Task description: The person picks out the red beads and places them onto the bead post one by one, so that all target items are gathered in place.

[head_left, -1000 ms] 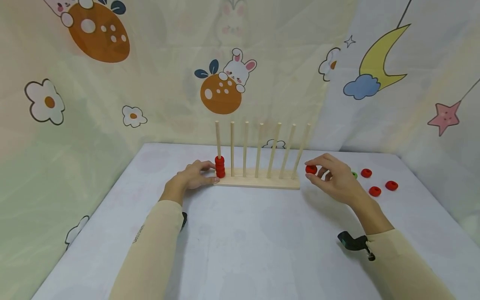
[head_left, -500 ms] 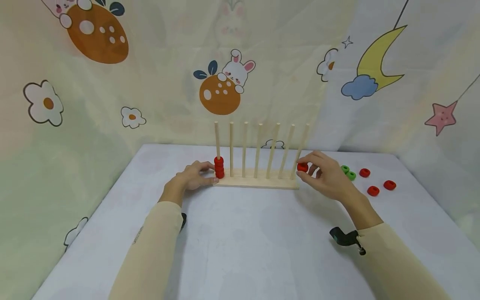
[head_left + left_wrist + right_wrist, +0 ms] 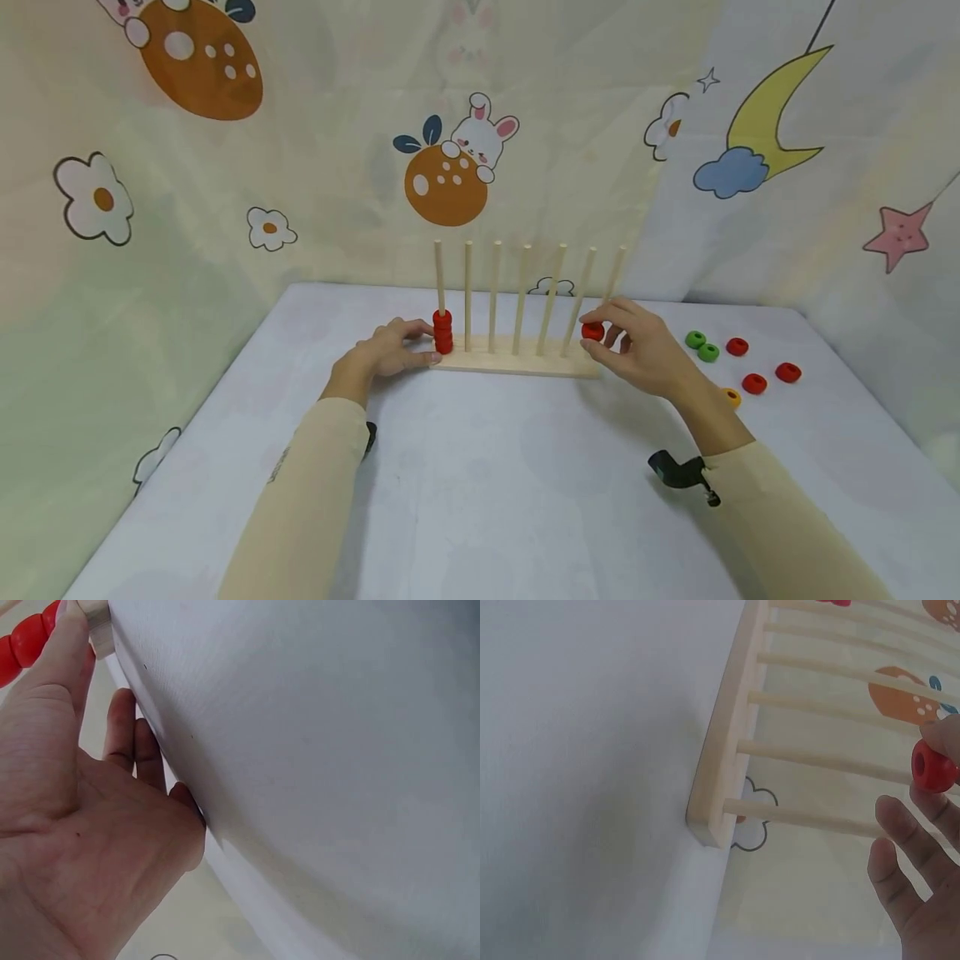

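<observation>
A wooden rack (image 3: 517,363) with several upright pegs stands at the far middle of the white table. A stack of red beads (image 3: 442,331) sits on its leftmost peg. My left hand (image 3: 424,346) rests on the table at the rack's left end, thumb (image 3: 71,645) pressed against the base (image 3: 97,626) beside the red stack (image 3: 26,637). My right hand (image 3: 597,342) pinches a single red bead (image 3: 592,331) between thumb and forefinger, in front of the two rightmost pegs. The right wrist view shows that bead (image 3: 932,766) beside the pegs above the base (image 3: 727,742).
Loose beads lie on the table right of the rack: two green (image 3: 701,346), three red (image 3: 753,383) and an orange one (image 3: 731,397) behind my right wrist. A cartoon-printed cloth backdrop (image 3: 442,179) closes off the far side and both sides.
My right hand has carried the red bead leftward, from right of the rack to in front of its rightmost pegs. The orange bead has come into sight. The left hand has stayed put.
</observation>
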A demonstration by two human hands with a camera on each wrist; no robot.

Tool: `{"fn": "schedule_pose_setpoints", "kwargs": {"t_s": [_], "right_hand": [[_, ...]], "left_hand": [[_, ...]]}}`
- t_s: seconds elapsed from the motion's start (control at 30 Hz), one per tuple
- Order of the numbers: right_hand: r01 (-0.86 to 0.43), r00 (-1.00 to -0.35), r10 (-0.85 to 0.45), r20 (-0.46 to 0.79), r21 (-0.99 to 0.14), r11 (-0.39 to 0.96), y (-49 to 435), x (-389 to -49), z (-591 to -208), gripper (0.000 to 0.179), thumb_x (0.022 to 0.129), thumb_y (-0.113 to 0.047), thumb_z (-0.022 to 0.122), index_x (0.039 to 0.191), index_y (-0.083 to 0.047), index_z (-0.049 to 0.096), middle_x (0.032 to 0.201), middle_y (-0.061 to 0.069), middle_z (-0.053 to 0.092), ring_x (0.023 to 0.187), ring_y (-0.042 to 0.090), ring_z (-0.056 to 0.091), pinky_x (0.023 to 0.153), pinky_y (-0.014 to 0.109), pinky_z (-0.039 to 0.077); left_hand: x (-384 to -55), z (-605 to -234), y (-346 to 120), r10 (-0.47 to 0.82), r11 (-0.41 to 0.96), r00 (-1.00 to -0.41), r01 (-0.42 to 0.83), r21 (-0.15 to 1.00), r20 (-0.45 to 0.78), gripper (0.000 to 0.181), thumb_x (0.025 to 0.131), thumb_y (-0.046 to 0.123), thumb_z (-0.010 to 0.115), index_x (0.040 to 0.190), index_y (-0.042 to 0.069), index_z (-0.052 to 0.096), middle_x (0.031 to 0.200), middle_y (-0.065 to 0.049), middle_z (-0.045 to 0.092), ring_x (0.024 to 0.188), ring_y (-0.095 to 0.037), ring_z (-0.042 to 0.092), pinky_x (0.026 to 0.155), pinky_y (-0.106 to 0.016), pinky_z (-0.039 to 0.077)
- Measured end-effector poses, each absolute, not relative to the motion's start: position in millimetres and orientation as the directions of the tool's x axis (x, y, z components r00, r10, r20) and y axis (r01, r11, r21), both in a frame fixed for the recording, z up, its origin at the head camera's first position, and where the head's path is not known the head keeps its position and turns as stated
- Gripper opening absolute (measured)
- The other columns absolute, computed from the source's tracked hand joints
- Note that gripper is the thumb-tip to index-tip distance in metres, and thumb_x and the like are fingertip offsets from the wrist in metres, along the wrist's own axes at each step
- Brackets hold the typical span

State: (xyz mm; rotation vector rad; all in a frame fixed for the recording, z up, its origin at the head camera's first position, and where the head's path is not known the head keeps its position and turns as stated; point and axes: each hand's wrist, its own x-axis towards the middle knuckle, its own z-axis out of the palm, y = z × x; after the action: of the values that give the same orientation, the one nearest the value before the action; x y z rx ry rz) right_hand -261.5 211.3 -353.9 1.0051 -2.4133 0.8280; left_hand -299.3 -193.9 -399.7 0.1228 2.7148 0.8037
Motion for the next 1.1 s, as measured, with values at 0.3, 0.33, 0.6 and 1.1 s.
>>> {"fn": "schedule_pose_setpoints", "kwargs": {"t_s": [0.3,0.33,0.6,1.1], "right_hand": [[-0.736,-0.666,-0.48,0.57,-0.398,0.548,202.0,-261.8,-350.3,0.029,0.088,-0.006,0.08,0.115,-0.009,0.071,0.102,-0.002,0.063,0.077,0.01,0.061,0.062,0.035,0.058],[-0.74,-0.661,-0.481,0.575,-0.397,0.542,200.8,-262.2,-350.1,0.028,0.088,-0.005,0.079,0.115,-0.008,0.071,0.103,-0.002,0.063,0.077,0.01,0.061,0.062,0.036,0.058],[-0.764,-0.638,-0.502,0.584,-0.402,0.505,191.3,-262.7,-347.4,0.032,0.087,-0.005,0.08,0.116,-0.01,0.07,0.111,0.002,0.065,0.078,0.012,0.061,0.06,0.034,0.057],[-0.794,-0.603,-0.503,0.619,-0.403,0.454,169.8,-266.8,-347.3,0.03,0.087,-0.004,0.078,0.116,-0.008,0.071,0.106,0.002,0.065,0.076,0.014,0.062,0.058,0.032,0.055]], "left_hand": [[-300.2,-399.6,-194.7,0.161,0.838,-0.952,-0.006,0.546,-0.259,0.06,0.089,0.055,0.073,0.143,0.037,0.053,0.155,-0.006,0.043,0.148,-0.037,0.029,0.113,-0.075,0.02],[-300.5,-399.9,-194.8,0.162,0.838,-0.952,-0.005,0.546,-0.258,0.06,0.089,0.055,0.073,0.143,0.037,0.054,0.155,-0.006,0.043,0.148,-0.037,0.029,0.113,-0.075,0.02],[-299.7,-401.6,-195.4,0.172,0.843,-0.953,0.011,0.538,-0.25,0.059,0.089,0.058,0.071,0.142,0.037,0.054,0.154,-0.005,0.044,0.145,-0.036,0.031,0.111,-0.074,0.025],[-297.1,-396.6,-193.7,0.189,0.842,-0.952,0.031,0.538,-0.24,0.056,0.09,0.056,0.072,0.139,0.036,0.056,0.153,-0.007,0.044,0.143,-0.038,0.033,0.109,-0.072,0.029]]}}
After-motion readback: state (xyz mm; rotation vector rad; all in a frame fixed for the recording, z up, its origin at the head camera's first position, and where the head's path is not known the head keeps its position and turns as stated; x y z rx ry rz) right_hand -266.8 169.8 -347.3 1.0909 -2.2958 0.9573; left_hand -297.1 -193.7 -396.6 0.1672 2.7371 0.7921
